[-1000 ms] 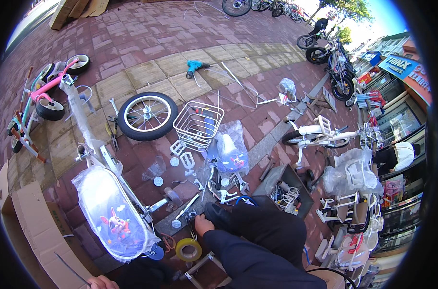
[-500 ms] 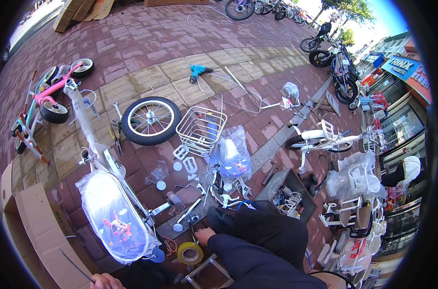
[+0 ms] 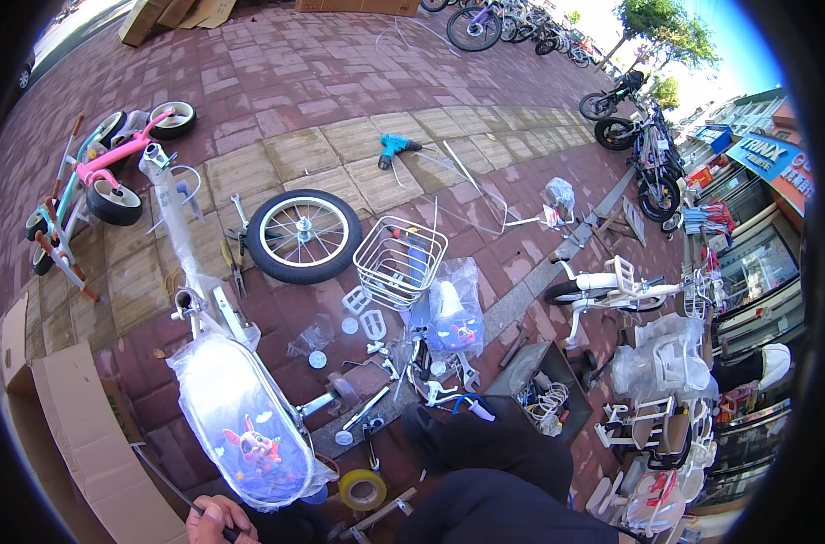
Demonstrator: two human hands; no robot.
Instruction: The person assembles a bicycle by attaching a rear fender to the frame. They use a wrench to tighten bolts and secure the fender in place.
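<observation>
My left hand (image 3: 220,520) is at the lower left edge, closed round a thin dark rod or cable (image 3: 169,482) that slants up and to the left. My right hand is out of the picture. Beside my left hand lies a bicycle frame (image 3: 238,319), partly wrapped, with a plastic-covered oval panel (image 3: 240,408) showing a cartoon rabbit. A roll of yellow tape (image 3: 379,495) sits near my knees. Just above it is a slim dark-handled tool (image 3: 371,442), left on the ground.
A spoked wheel (image 3: 304,229), a white wire basket (image 3: 387,283) and a teal drill (image 3: 396,148) lie on the paving. A metal box (image 3: 519,370) with cables stands at right. An open carton (image 3: 86,426) is at left, a pink-framed bike (image 3: 113,161) beyond.
My right hand, earlier beside the tape roll at the dark-handled tool, has left the picture. My left hand, still holding the rod or cable, appears slightly higher and further right. The view has shifted.
</observation>
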